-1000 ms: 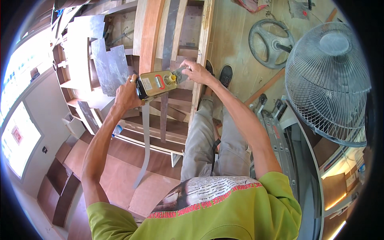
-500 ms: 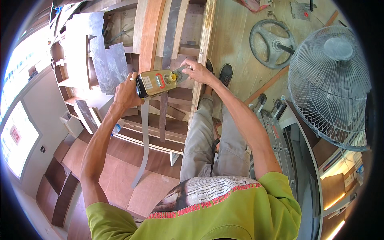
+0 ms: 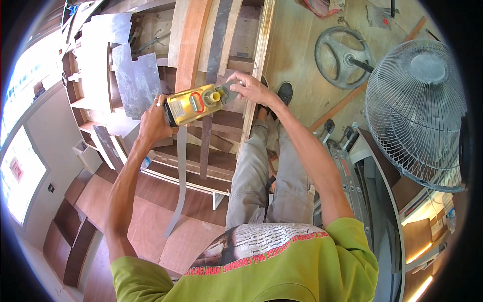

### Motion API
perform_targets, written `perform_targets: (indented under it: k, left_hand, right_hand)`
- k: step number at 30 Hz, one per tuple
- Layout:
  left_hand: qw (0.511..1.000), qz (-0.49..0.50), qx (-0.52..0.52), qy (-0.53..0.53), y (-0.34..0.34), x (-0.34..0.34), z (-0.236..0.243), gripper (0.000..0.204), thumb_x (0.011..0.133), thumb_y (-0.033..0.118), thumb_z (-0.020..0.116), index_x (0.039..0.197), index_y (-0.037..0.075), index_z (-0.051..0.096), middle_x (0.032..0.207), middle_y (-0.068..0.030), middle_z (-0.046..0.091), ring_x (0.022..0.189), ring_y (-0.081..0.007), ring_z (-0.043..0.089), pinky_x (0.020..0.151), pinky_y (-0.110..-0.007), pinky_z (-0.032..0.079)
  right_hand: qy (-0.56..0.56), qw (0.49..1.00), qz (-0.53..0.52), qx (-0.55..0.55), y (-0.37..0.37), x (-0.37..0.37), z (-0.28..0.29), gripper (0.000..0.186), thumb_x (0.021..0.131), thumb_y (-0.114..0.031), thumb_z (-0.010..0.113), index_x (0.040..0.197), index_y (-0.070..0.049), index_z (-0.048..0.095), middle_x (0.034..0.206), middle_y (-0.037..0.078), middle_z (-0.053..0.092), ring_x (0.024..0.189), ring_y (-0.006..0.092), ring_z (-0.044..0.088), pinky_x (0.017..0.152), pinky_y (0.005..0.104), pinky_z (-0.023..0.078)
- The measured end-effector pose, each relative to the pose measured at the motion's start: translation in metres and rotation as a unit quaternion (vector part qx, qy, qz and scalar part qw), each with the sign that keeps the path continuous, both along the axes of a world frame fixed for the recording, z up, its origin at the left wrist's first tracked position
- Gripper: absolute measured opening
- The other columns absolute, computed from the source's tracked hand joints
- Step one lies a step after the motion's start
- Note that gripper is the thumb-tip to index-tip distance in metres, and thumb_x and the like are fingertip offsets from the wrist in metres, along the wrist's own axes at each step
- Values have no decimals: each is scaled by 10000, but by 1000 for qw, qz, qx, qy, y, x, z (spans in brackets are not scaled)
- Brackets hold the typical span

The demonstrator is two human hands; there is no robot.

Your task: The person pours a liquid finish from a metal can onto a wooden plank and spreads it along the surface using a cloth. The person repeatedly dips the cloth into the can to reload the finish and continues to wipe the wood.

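My left hand point(image 3: 156, 123) is wrapped round the base end of a rectangular metal can point(image 3: 182, 107), which is tipped on its side with its gold top facing me. On that top are a red loop handle and a round yellow spout point(image 3: 216, 96) pointing right. My right hand point(image 3: 251, 90) pinches a thin grey flat piece point(image 3: 229, 92), perhaps a scraper, close against the spout mouth. Whether anything flows from the spout is too small to tell. A pale grey strip point(image 3: 181, 171) hangs down below the can.
Beneath the can lies an open wooden frame with compartments, crossed by a reddish plank point(image 3: 191, 45) and a dark strip point(image 3: 217, 43). A caged fan point(image 3: 417, 110) and a round grey fan base point(image 3: 343, 58) stand right. A folded metal ladder point(image 3: 347, 171) lies beside my legs.
The can has rolled and tilted, so more of its gold top and spout now faces me. My right hand and the grey piece stay by the spout.
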State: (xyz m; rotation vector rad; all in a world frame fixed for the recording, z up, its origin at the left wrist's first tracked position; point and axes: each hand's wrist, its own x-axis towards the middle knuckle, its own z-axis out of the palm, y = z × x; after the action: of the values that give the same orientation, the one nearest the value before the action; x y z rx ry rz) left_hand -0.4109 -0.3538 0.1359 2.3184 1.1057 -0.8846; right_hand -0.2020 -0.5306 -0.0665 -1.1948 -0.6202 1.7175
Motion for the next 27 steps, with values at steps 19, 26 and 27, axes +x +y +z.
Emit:
perform_targets:
  k: [19,26,27]
  left_hand:
    - [985,85,35,-143,24,-14,4,803,543,117,868,1236,73,465,1136,-170,609,1021,-408,631,834,-457,526]
    - [969,149,40,-193,39,-24,-12,778,573,136,875,1226,26,469,1098,-200,654,1020,-356,660,858,-423,529]
    - [963,165,44,-207,41,-21,-12,776,577,135,874,1227,11,468,1102,-202,659,1024,-348,663,864,-414,528]
  right_hand:
    - [-1,999,0,52,36,34,54,226,986,-186,588,1182,-74,584,1026,-13,595,803,64,568,698,240,526]
    - [-64,995,19,76,34,34,86,247,977,-205,594,1191,-82,588,1091,19,599,904,96,571,707,252,530]
    - [-63,996,-19,62,27,45,84,253,972,-217,596,1190,-90,589,1096,35,601,920,109,580,707,266,541]
